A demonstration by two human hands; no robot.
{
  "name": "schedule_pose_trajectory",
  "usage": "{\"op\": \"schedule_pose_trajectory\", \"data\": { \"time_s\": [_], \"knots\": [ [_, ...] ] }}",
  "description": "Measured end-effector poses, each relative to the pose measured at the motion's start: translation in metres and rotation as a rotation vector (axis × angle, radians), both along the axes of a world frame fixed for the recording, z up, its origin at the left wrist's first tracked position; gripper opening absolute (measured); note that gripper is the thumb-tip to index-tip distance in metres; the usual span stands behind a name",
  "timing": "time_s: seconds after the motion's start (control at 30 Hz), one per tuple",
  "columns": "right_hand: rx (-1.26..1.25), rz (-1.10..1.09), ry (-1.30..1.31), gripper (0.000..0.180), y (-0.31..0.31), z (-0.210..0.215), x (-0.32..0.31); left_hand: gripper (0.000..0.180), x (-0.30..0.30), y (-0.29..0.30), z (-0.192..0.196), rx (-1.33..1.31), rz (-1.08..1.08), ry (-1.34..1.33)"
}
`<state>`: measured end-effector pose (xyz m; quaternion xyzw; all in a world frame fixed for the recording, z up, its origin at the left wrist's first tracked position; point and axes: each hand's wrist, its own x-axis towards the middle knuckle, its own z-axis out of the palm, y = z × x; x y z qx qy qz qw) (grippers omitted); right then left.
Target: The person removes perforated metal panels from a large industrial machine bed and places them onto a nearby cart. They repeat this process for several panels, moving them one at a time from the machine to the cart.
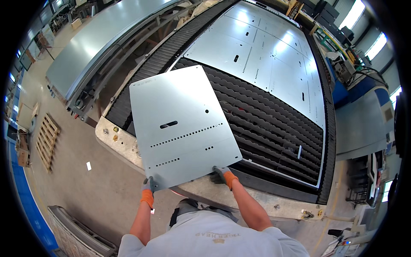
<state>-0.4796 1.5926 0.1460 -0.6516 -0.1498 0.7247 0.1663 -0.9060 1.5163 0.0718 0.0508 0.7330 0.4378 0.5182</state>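
A flat grey sheet-metal panel (184,115) with rows of small holes, an oblong slot and a round hole is held out in front of me. Its near left corner is gripped by my left hand (148,185), in a grey and orange glove. Along the near edge, towards the right corner, my right hand (222,176) is closed on the same panel, its fingers partly under the edge. The panel lies over the left front corner of a cutting bed with dark scalloped slats (265,128). Its underside is hidden.
Further back on the bed lies a large cut metal sheet (265,51). A stack of plain sheets (107,34) rests on a frame to the left. On the floor are a wooden pallet (48,141) and a grey metal part (81,231). The bed's pale front edge (257,199) runs before me.
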Motion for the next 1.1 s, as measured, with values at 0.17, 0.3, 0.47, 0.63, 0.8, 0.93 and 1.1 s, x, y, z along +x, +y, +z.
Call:
{"op": "schedule_pose_trajectory", "data": {
  "time_s": [0.17, 0.3, 0.47, 0.63, 0.8, 0.93, 1.1],
  "knots": [
    [0.011, 0.101, -0.067, 0.046, 0.007, 0.018, -0.002, 0.055, -0.019, 0.002, -0.011, 0.007, -0.245, 0.038],
    [0.024, 0.136, -0.081, 0.045, 0.008, 0.03, 0.001, 0.068, -0.025, 0.014, -0.011, 0.139, -0.592, 1.192],
    [0.102, 0.294, -0.104, 0.045, 0.008, 0.018, 0.023, 0.073, 0.076, 0.131, 0.099, 0.43, -0.828, 1.075],
    [0.248, 0.244, 0.1, 0.04, 0.048, 0.023, 0.085, 0.068, 0.197, 0.251, 0.086, 0.627, -1.079, 1.158],
    [0.39, -0.299, 0.186, 0.046, 0.13, 0.031, 0.179, 0.069, 0.268, 0.306, 0.052, 0.572, -1.177, 1.303],
    [0.553, -0.559, 0.129, 0.046, 0.222, 0.032, 0.245, 0.068, 0.286, 0.305, 0.054, 0.502, -1.244, 1.45],
    [0.621, -0.797, 0.291, 0.048, 0.344, -0.004, 0.322, 0.071, 0.3, 0.312, 0.058, 0.439, -1.329, 1.476]
  ]
}}
